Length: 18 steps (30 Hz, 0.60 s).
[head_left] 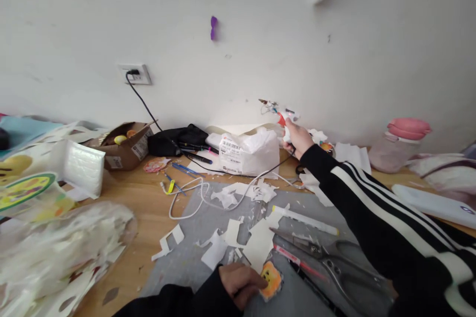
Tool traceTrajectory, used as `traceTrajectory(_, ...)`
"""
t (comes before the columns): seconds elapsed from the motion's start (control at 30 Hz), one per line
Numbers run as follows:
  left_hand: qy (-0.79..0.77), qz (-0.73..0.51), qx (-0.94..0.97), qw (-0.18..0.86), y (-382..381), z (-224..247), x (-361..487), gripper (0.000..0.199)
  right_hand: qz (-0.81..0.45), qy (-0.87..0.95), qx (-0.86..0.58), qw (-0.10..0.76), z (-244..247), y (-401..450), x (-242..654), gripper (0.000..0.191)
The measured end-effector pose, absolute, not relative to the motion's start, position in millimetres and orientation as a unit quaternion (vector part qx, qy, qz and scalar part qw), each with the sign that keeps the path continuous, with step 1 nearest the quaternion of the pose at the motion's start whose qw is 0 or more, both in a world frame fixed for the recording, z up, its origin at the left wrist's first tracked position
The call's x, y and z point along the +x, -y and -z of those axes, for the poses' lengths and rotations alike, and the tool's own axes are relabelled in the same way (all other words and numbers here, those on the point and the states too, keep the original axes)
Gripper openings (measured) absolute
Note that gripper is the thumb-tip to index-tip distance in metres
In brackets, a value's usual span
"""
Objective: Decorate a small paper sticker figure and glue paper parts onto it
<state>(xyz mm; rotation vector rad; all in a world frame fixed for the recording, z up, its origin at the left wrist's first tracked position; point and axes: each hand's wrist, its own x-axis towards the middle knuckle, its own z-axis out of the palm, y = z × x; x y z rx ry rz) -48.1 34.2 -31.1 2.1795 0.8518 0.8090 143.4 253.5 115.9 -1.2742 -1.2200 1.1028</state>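
Note:
My right hand (298,137) is wrapped round the handle of a white hot glue gun (287,133) with an orange trigger, raised near the wall, its nozzle pointing left. A dark cord hangs from the gun. Low in the view, my left hand (243,283) has its fingers curled together at the left edge of a small orange cutout (271,280) with a drawn face, which lies on the grey cutting mat (167,277). Cream paper scraps (261,240) lie just beyond it. To its right are large scissors (327,257), a red marker (297,260) and a black pen (314,290).
A yellow-tipped white marker (305,220) and a white cable (204,198) cross the mat. Behind stand a white plastic bag (256,151) and a cardboard box (130,146). A bag of scraps (74,242) is at left, a pink-lidded jar (397,146) at right. A socket (134,74) holds a plug.

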Motion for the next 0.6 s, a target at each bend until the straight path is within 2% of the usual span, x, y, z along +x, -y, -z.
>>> traceTrajectory(0.17,-0.293,-0.319,0.848,0.305,-36,40,-47,0.019,-0.42,0.583,-0.574,0.394,-119,-288,125,0.037)
traceTrajectory(0.27,-0.286,-0.394,0.835,0.256,-38,49,-39,0.017,-0.377,0.623,-0.597,0.337,-112,-296,123,0.032)
traceTrajectory(0.37,-0.298,-0.501,0.785,0.211,-37,54,-33,0.033,-0.319,0.655,-0.594,0.341,-114,-292,129,0.032)
traceTrajectory(0.4,-0.321,-0.475,0.784,0.24,-35,53,-33,0.031,-0.301,0.664,-0.588,0.35,-115,-286,132,0.029)
traceTrajectory(0.47,-0.388,-0.388,0.751,0.368,-31,47,-35,0.022,-0.272,0.674,-0.577,0.373,-118,-264,138,0.02)
traceTrajectory(0.53,-0.418,-0.368,0.667,0.496,-25,39,-38,0.023,-0.248,0.687,-0.563,0.387,-116,-229,145,0.013)
traceTrajectory(0.6,-0.428,-0.389,0.589,0.565,-19,33,-37,0.026,-0.172,0.764,-0.489,0.385,-108,-180,151,0.008)
